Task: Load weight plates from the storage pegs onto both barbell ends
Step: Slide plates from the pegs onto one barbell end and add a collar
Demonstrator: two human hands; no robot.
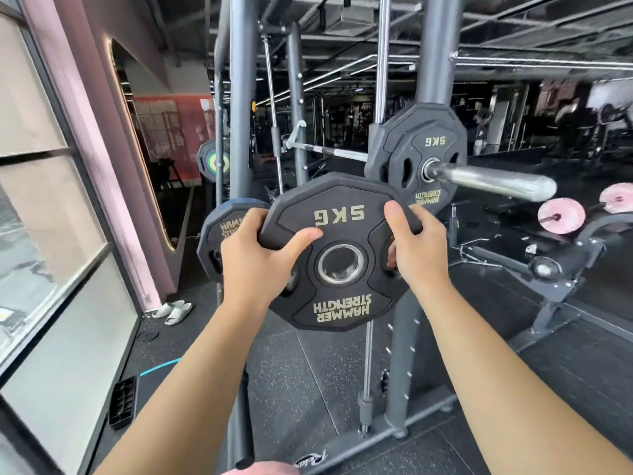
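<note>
One blue-rimmed black plate (pixel 219 234) on its storage peg, half hidden behind my left hand (pixel 255 260). One black twelve-sided 5 kg plate (pixel 337 250), gripped by left and right hand (pixel 416 250). One matching plate (pixel 423 156) loaded on the chrome barbell sleeve (pixel 493 181).

The weight plate (pixel 339 252) you hold looks like matt black rubber, smooth, with raised pale gold lettering reading 5 KG, and a bright, polished metal ring lines its centre hole. The mounted plate (pixel 424 156) on the bar has the same matt black rubber face. The barbell sleeve (pixel 489 181) is bare steel, glossy and chromed, with soft reflections along it. Your rack upright (pixel 438 46) is metal in a satin grey paint. The floor (pixel 308 389) is rough, speckled black rubber matting. Behind the rack, the guide rod (pixel 382 56) is thin polished steel.
</note>
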